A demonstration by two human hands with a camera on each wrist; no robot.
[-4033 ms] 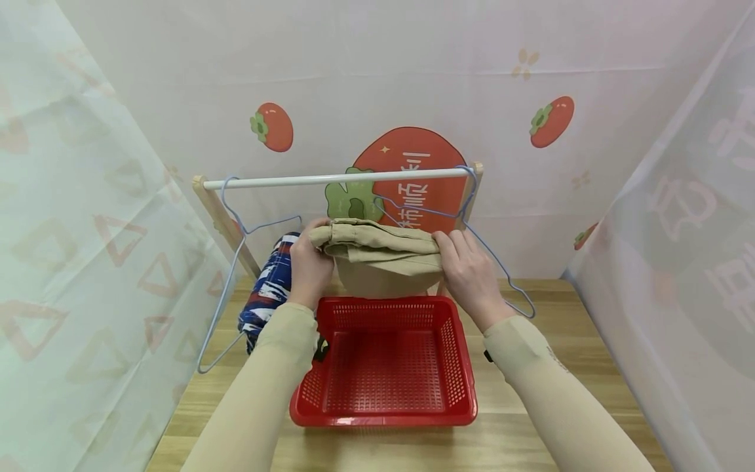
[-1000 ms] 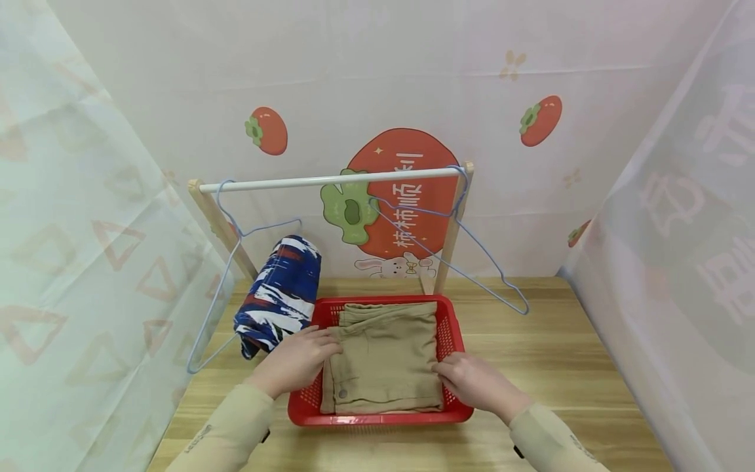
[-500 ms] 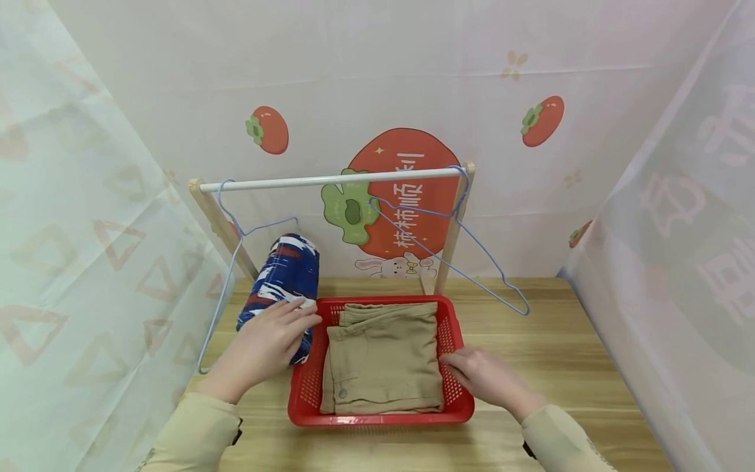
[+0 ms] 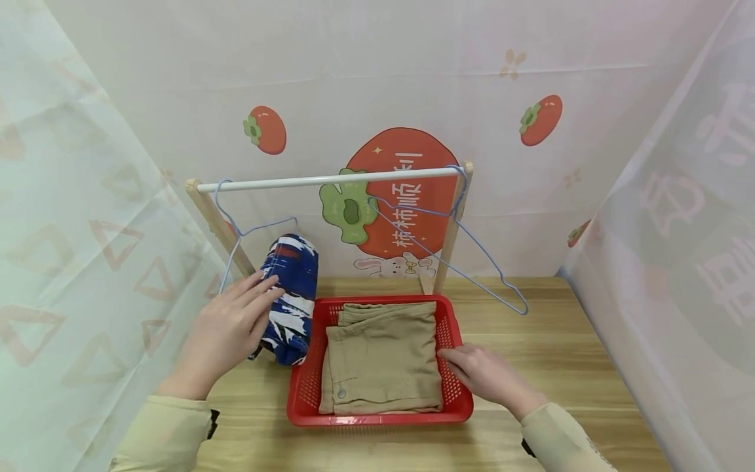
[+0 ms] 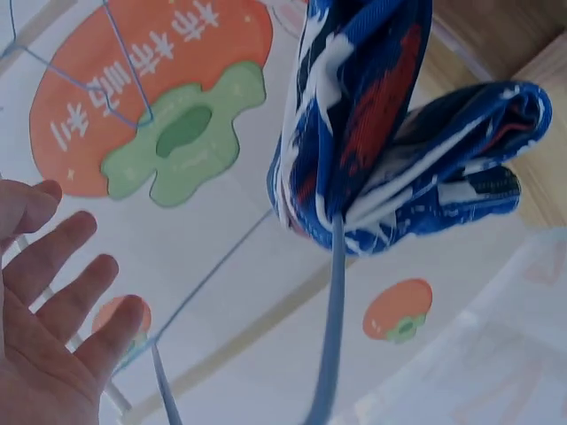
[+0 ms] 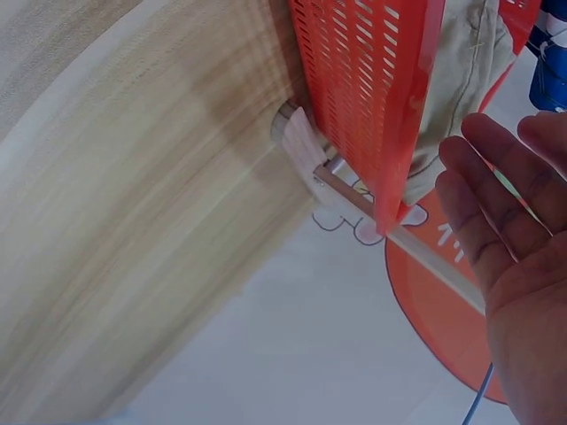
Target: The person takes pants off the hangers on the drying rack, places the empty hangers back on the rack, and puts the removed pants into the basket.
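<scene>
Folded khaki pants (image 4: 383,360), a button showing near the lower left, lie in the red basket (image 4: 377,419). A blue, white and red patterned garment (image 4: 291,295) hangs folded over the blue wire hanger (image 4: 257,228) on the left. My left hand (image 4: 227,324) is at this garment's left side with fingers extended; in the left wrist view the hand (image 5: 62,310) is spread, with nothing in it. At the basket's right rim is my right hand (image 4: 486,373). Its fingers are loosely bent and hold nothing in the right wrist view (image 6: 523,230).
A rack with a white rail (image 4: 330,179) and wooden posts (image 4: 451,242) stands behind the basket on the wooden table (image 4: 531,341). A second blue hanger (image 4: 489,298), without clothing, hangs at the rail's right end. Printed cloth walls (image 4: 377,78) enclose the table.
The khaki pants, held by both hands above the basket earlier, now lie in it. My left hand has moved left to the patterned garment; the right has drawn slightly back from the pants.
</scene>
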